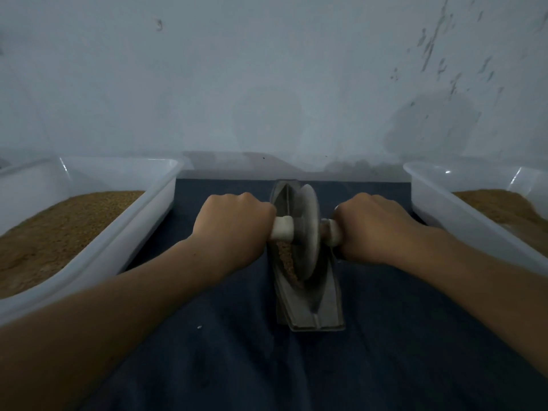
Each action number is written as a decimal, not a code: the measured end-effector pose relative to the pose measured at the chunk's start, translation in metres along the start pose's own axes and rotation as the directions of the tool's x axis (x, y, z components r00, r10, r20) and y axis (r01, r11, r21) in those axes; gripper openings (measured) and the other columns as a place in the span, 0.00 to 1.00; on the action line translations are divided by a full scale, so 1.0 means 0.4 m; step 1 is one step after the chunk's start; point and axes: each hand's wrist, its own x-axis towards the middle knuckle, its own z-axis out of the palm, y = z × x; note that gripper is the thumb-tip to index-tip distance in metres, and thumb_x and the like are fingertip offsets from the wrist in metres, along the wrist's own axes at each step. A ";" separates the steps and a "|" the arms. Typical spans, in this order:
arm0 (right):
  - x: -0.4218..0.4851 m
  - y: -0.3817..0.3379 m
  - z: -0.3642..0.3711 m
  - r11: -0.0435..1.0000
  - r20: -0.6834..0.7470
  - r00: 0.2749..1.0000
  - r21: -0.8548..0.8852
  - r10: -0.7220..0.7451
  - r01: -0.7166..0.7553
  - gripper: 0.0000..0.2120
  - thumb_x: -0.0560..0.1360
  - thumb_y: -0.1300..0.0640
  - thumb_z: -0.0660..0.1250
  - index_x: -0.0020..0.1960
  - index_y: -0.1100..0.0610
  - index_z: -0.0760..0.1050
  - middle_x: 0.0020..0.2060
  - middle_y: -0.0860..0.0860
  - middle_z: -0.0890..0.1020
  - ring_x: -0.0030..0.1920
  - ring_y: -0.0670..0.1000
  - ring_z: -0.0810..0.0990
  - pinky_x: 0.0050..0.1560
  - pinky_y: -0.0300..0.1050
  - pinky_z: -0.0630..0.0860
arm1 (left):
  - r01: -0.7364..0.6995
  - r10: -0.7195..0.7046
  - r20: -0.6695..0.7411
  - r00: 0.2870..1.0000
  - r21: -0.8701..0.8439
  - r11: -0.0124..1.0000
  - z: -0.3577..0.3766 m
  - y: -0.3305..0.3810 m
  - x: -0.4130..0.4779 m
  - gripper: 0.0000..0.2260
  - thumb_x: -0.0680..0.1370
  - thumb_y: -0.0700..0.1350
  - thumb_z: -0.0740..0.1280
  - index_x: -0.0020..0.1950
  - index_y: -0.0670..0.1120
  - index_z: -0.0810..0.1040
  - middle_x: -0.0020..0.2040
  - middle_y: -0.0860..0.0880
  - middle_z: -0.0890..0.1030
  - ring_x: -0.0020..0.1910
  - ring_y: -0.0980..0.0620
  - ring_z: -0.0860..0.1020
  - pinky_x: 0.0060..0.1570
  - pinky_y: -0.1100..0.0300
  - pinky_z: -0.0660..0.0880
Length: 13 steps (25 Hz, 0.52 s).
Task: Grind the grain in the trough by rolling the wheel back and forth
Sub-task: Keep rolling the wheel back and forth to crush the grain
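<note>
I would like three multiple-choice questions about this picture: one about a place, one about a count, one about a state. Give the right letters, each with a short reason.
1. Where does the trough stand?
A. inside a tub
B. on the dark cloth
C. against the wall, upright

2. How many white tubs hold brown grain?
A. one
B. two
C. three

3. How is the wheel held?
A. both hands grip, one on each side
B. only one hand grips
C. no hand touches it

Answers:
1 B: the trough lies flat on the cloth in the middle.
2 B: the left tub and the right tub both show grain.
3 A: the left hand and the right hand each curl round a handle end.
</note>
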 end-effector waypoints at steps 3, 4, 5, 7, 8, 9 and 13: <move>0.053 -0.001 0.020 0.999 -0.004 1.000 0.039 -0.016 0.016 0.09 0.67 0.44 0.70 0.39 0.47 0.73 0.33 0.46 0.74 0.32 0.50 0.73 0.28 0.41 0.61 | 0.102 -0.099 0.060 0.993 -0.039 0.994 0.055 0.001 0.039 0.05 0.73 0.48 0.68 0.44 0.53 0.72 0.31 0.52 0.64 0.25 0.52 0.61 0.25 0.59 0.56; 0.079 -0.002 0.022 0.999 -0.027 0.999 0.027 -0.027 0.028 0.09 0.68 0.44 0.70 0.40 0.46 0.72 0.34 0.46 0.74 0.33 0.51 0.73 0.30 0.42 0.63 | 0.135 -0.132 0.075 0.988 -0.047 0.990 0.068 -0.002 0.060 0.03 0.74 0.48 0.67 0.45 0.52 0.73 0.32 0.52 0.65 0.26 0.52 0.62 0.27 0.57 0.59; 0.098 -0.003 0.019 0.999 -0.034 0.999 0.028 -0.025 0.026 0.08 0.69 0.45 0.70 0.41 0.46 0.73 0.35 0.47 0.75 0.35 0.53 0.73 0.32 0.43 0.65 | 0.157 -0.151 0.097 0.984 -0.060 0.986 0.074 -0.005 0.082 0.02 0.75 0.48 0.66 0.47 0.52 0.74 0.33 0.52 0.66 0.27 0.51 0.64 0.29 0.56 0.62; 0.116 -0.004 0.011 0.998 0.005 1.000 0.057 0.012 -0.012 0.09 0.71 0.43 0.70 0.44 0.46 0.75 0.38 0.48 0.77 0.38 0.54 0.75 0.36 0.46 0.70 | 0.162 -0.150 0.134 0.980 -0.082 0.983 0.061 -0.007 0.117 0.03 0.75 0.48 0.66 0.49 0.52 0.76 0.34 0.52 0.67 0.31 0.49 0.68 0.32 0.54 0.65; 0.112 -0.005 0.011 0.997 0.030 0.999 0.067 0.022 -0.024 0.09 0.72 0.43 0.70 0.46 0.47 0.76 0.40 0.49 0.79 0.40 0.54 0.77 0.38 0.47 0.72 | 0.143 -0.130 0.146 0.981 -0.077 0.987 0.052 -0.007 0.120 0.04 0.75 0.48 0.66 0.49 0.53 0.76 0.35 0.52 0.67 0.32 0.49 0.69 0.33 0.54 0.65; 0.098 -0.006 0.009 0.997 0.038 0.999 0.068 0.021 -0.023 0.09 0.72 0.43 0.71 0.47 0.47 0.76 0.41 0.49 0.79 0.41 0.55 0.78 0.38 0.48 0.73 | 0.115 -0.102 0.151 0.983 -0.077 0.990 0.040 -0.007 0.115 0.04 0.75 0.49 0.66 0.49 0.53 0.76 0.35 0.52 0.67 0.33 0.49 0.69 0.33 0.54 0.65; 0.006 -0.006 0.012 0.998 -0.058 0.996 0.003 -0.069 0.070 0.12 0.70 0.45 0.70 0.39 0.43 0.65 0.37 0.45 0.76 0.34 0.50 0.75 0.28 0.42 0.63 | 0.065 -0.043 0.144 0.989 -0.146 0.987 0.024 -0.017 0.012 0.05 0.73 0.53 0.68 0.44 0.57 0.72 0.33 0.55 0.65 0.28 0.54 0.64 0.29 0.57 0.61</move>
